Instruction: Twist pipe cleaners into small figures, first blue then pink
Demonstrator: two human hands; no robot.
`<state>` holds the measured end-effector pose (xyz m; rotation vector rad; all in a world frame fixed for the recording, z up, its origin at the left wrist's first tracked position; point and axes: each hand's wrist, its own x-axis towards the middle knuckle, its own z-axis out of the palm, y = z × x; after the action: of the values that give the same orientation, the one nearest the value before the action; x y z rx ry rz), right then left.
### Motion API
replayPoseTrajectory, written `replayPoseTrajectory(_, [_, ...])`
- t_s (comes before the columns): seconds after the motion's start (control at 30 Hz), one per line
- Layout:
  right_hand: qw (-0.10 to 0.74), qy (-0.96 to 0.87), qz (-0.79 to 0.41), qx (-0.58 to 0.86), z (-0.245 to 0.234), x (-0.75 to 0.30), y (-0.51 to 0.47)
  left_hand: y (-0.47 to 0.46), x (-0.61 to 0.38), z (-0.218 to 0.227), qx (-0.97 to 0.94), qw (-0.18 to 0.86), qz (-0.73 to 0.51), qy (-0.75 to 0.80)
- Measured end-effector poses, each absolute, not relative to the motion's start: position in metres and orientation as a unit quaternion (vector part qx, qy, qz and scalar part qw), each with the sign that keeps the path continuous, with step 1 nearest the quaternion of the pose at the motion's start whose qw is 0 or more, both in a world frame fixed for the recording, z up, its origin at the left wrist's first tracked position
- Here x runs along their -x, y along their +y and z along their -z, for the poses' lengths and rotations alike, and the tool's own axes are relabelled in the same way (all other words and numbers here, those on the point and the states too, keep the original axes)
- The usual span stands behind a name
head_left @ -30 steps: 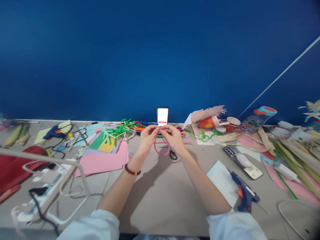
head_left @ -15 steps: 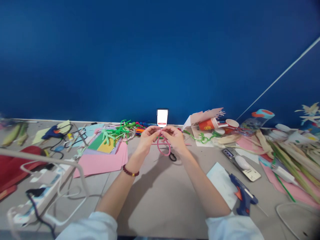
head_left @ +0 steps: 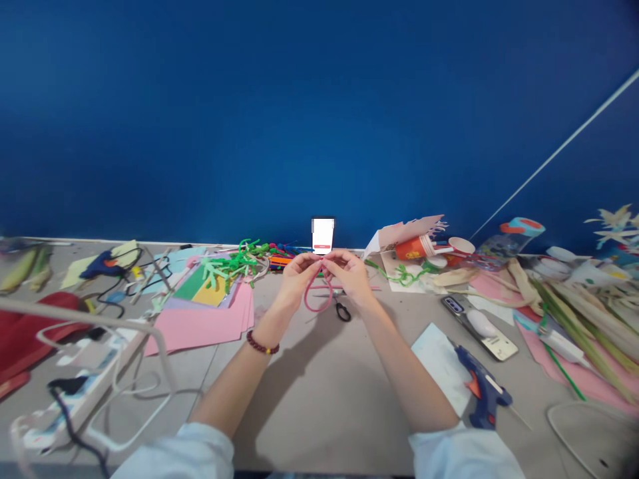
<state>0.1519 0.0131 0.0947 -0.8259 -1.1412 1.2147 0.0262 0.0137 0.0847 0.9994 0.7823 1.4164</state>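
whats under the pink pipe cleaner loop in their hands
Under the pink pipe cleaner loop is the tabletop, with black-handled scissors just to its right. Whatever lies directly beneath the left hand and right hand is covered.

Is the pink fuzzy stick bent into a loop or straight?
Bent into a loop: the pink pipe cleaner curves round in a ring below the left hand and right hand, which pinch it at the top.

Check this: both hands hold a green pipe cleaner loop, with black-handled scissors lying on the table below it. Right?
The loop is pink, not green, in the head view. The left hand and right hand do hold it, above the black-handled scissors.
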Motion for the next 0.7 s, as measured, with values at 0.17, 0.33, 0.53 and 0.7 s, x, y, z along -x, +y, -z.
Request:
replayPoseTrajectory(0.17, [0.594, -0.467, -0.550, 0.356, -0.092, -0.149, 0.014, 0.016, -0.026, -0.082, -0.417, 0.578, -0.618, 0.333])
replayPoseTrajectory(0.33, [0.598, -0.460, -0.553, 0.354, -0.090, -0.147, 0.013, 0.016, -0.026, -0.082, -0.413, 0.574, -0.621, 0.339])
replayPoseTrajectory(0.53, [0.591, -0.458, -0.560, 0.358, -0.085, -0.145, 0.013, 0.016, -0.025, -0.084, -0.415, 0.565, -0.628, 0.338])
replayPoseTrajectory(0.7, [0.578, -0.447, -0.578, 0.363, -0.083, -0.142, 0.013, 0.016, -0.023, -0.082, -0.411, 0.558, -0.635, 0.340])
